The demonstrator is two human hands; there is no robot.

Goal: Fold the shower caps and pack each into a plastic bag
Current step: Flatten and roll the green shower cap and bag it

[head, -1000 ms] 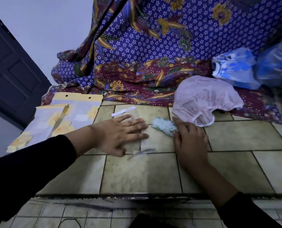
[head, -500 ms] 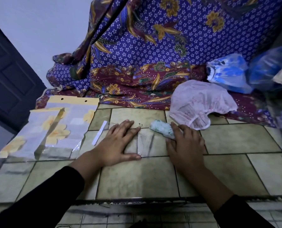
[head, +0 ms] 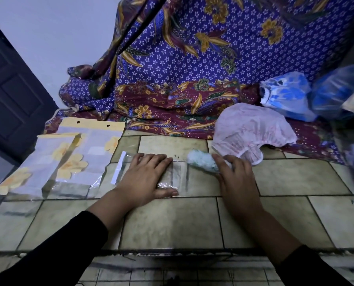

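Yellow-flowered packaging bags point(head: 69, 164) are stacked at the far left of the tiled counter point(head: 172, 221). A white strip point(head: 118, 171) lies at the left edge of the clear plastic bag point(head: 173, 177); whether it is attached cannot be told. The bag is laid flat and is pressed down by the left hand point(head: 145, 178), whose fingers point(head: 153, 162) are held straight and together, with nothing gripped. Which end of the bag is open is not made plain by the glare.

Just right of the bag, the rolled shower cap point(head: 201, 163), pale green, rests on the counter. Its right end is held by the right hand point(head: 237, 178), whose fingers point(head: 219, 159) are curled over it.

Insertion is judged to be the step in hand. The film is likely to slide on the tile, so it should be pinned near its closed end while the mouth is lifted apart. The roll should be kept squeezed so it cannot spring loose. It should be lined up with the bag's length and fed in narrow end first.

Further right, the pink shower cap point(head: 252, 131) lies unfolded, partly on the batik cloth point(head: 172, 112). Beyond it, the blue shower caps point(head: 285, 98) also remain to be folded.
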